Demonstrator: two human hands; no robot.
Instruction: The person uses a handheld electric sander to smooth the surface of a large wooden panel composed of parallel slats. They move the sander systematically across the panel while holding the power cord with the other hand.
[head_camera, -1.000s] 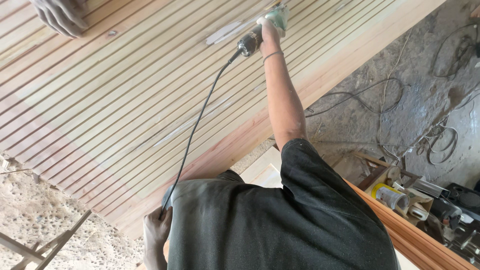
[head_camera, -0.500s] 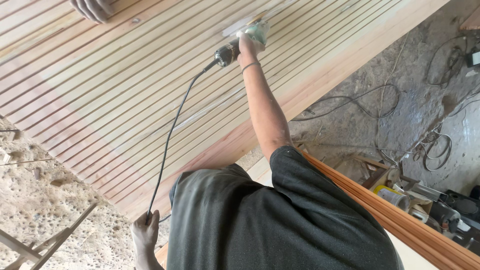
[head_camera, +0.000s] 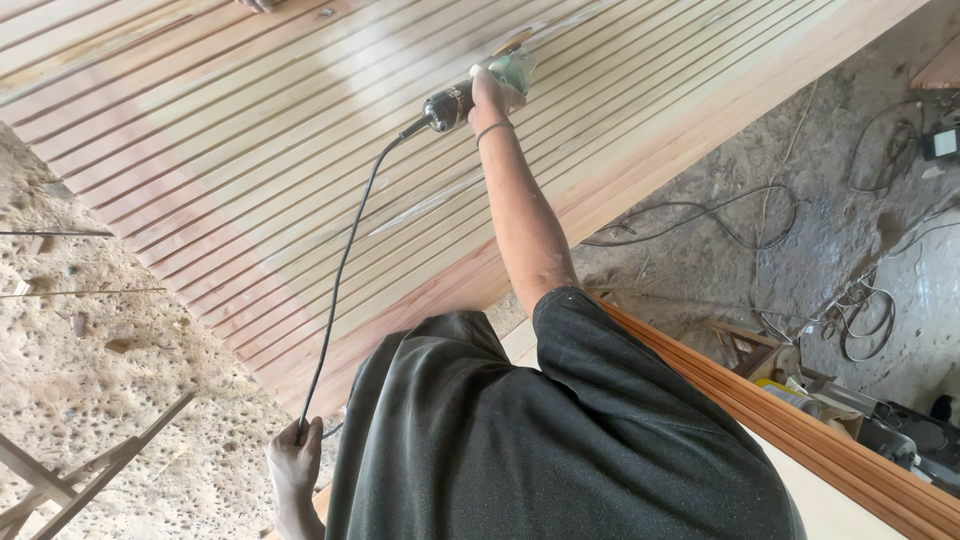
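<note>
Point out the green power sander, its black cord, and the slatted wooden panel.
Green power sander (head_camera: 505, 72), head view, on its green body.
Black cord (head_camera: 345, 260), head view, mid-length between the hands.
Slatted wooden panel (head_camera: 230, 150), head view, on a bare stretch of slats.

The right hand (head_camera: 490, 92), gripping the green and black corded power sander (head_camera: 478, 92), sits further left along the long slatted pale wooden panel (head_camera: 250, 170) than a second ago, its arm now reaching up more steeply. The left hand (head_camera: 293, 460), closed round the thin black power cord (head_camera: 340, 280), has drifted from the lower edge up and to the right, so more of it shows. Another person's hand (head_camera: 262, 4) at the panel's top edge has slid almost out of view, only a sliver remaining.
</note>
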